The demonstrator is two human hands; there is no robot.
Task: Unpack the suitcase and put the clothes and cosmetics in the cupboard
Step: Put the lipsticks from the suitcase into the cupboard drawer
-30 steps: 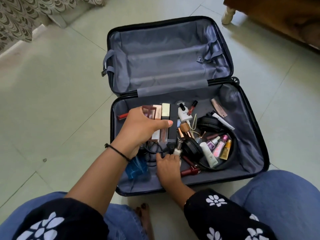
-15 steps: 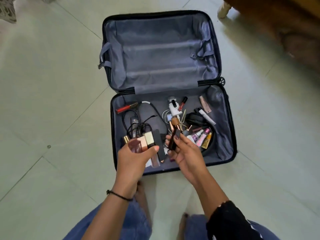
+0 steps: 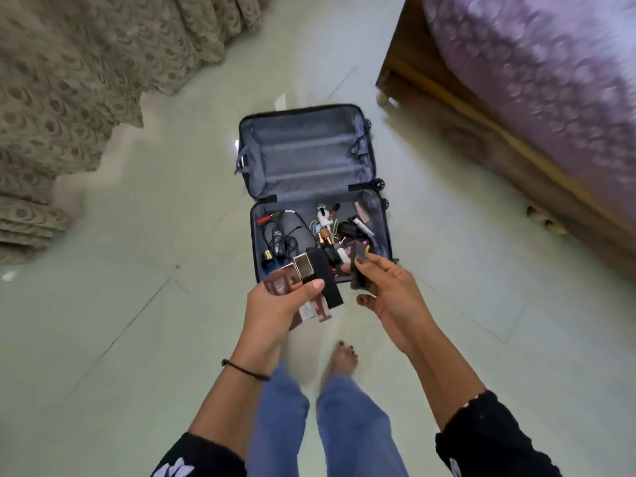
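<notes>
A person stood over an open suitcase (image 3: pixel 303 156) on the tiled floor (image 3: pixel 137 304). The left hand (image 3: pixel 275 308) clutched a fanned stack of small cosmetic boxes (image 3: pixel 304 270), thumb pressed across them. The right hand (image 3: pixel 389 287) pinched a slim dark case (image 3: pixel 358 263). Loose cosmetics (image 3: pixel 327 218) and cables (image 3: pixel 285 235) lay in the suitcase's lower half. The boxes looked light, rigid and slick, likely to slide apart. Squeezing their flat sides seemed safest.

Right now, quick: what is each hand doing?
Left hand: grips several cosmetic boxes.
Right hand: grips a slim dark cosmetic.
</notes>
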